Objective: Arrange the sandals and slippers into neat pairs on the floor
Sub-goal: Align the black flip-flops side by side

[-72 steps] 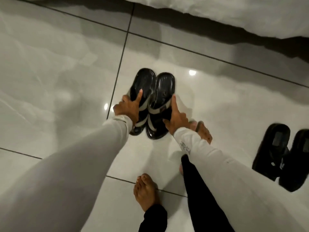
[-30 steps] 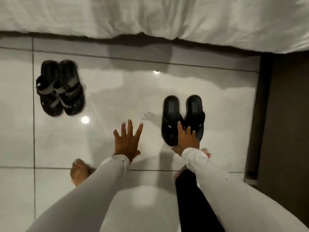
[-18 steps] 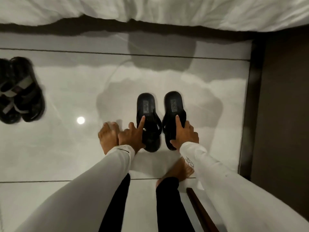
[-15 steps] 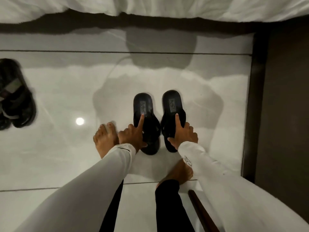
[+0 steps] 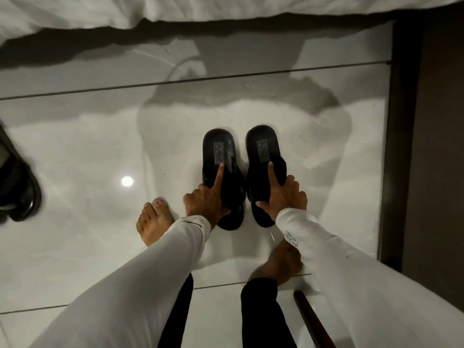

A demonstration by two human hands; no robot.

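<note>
Two black slippers stand side by side on the glossy white tiled floor, a narrow gap between them. My left hand (image 5: 206, 199) grips the strap end of the left slipper (image 5: 218, 146), index finger stretched along its insole. My right hand (image 5: 286, 197) grips the right slipper (image 5: 262, 144) the same way. At the far left edge a black sandal (image 5: 17, 192) with a grey strap is partly cut off by the frame.
White bedding (image 5: 226, 6) hangs along the top. A dark wooden panel (image 5: 439, 146) runs down the right side. My bare left foot (image 5: 155, 222) and right foot (image 5: 283, 262) stand just behind the slippers. A brown stick (image 5: 311, 320) lies near my right leg.
I left the strapped sandals paired at the left and shifted right to the black slippers. Both hands took hold of them, and the gap between the two has widened slightly.
</note>
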